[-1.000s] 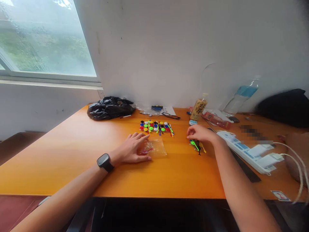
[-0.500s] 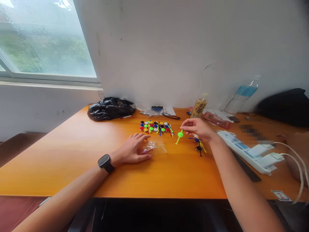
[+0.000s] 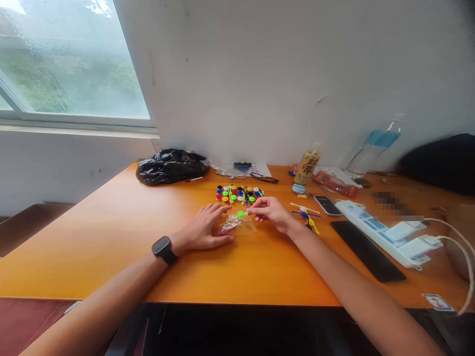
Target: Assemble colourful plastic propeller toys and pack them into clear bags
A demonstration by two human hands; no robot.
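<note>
My left hand (image 3: 203, 227) lies on the table with fingers spread, at the left edge of a clear plastic bag (image 3: 245, 228) with something red in it. In a pinch, my right hand (image 3: 273, 214) holds a bright green plastic piece (image 3: 241, 214), a small disc on a thin stick, over the bag. Just beyond both hands stand rows of coloured discs (image 3: 225, 199) in several colours, with thin coloured sticks lying among them. Right of my right hand is a loose pile of white, blue, yellow and black stick pieces (image 3: 305, 215), partly behind the wrist.
A black plastic bag (image 3: 168, 167) lies at the back left, glasses (image 3: 264, 177) at the back middle. On the right are a bottle (image 3: 306, 167), a phone (image 3: 327, 205), a black slab (image 3: 367, 249) and a white power strip (image 3: 384, 235) with cables.
My right hand has moved left and slightly nearer with the green piece, from above the bare table to over the clear bag. My left hand has stayed in place.
</note>
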